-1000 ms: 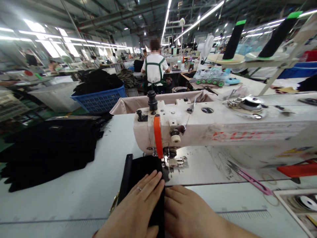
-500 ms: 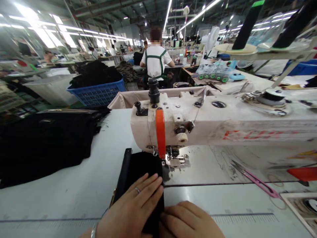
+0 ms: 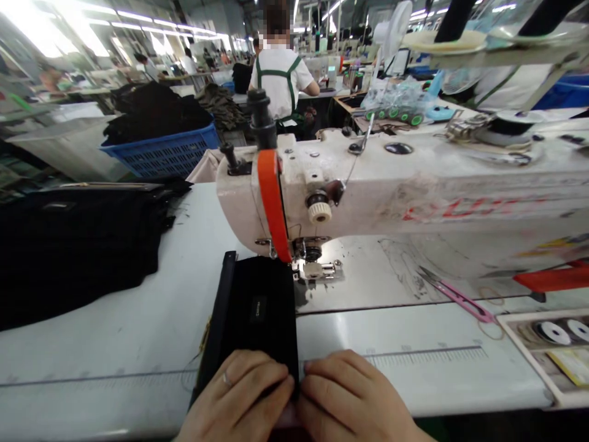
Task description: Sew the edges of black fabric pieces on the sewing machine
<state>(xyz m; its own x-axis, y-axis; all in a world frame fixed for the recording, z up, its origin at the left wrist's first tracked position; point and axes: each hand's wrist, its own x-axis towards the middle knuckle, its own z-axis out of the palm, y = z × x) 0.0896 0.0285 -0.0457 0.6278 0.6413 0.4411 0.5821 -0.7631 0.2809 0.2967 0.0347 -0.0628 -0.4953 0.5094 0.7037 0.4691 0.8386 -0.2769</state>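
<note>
Both hands, left (image 3: pixel 239 399) and right (image 3: pixel 354 399), pinch the black fabric's (image 3: pixel 257 307) near edge, its far edge under the sewing machine (image 3: pixel 391 196).

The premises were a garment factory sewing floor. An industrial sewing machine (image 3: pixel 368 190) stood on a white worktable (image 3: pixel 115 331), with thread cones (image 3: pixel 453 15) on a stand above. Stacked black fabric pieces (image 3: pixel 69 245) lay to the left, and a blue plastic crate (image 3: pixel 161 150) held more. Further workstations ran in rows under long strip lights (image 3: pixel 156 18), with a seated worker (image 3: pixel 280 77) facing away at another machine.
</note>
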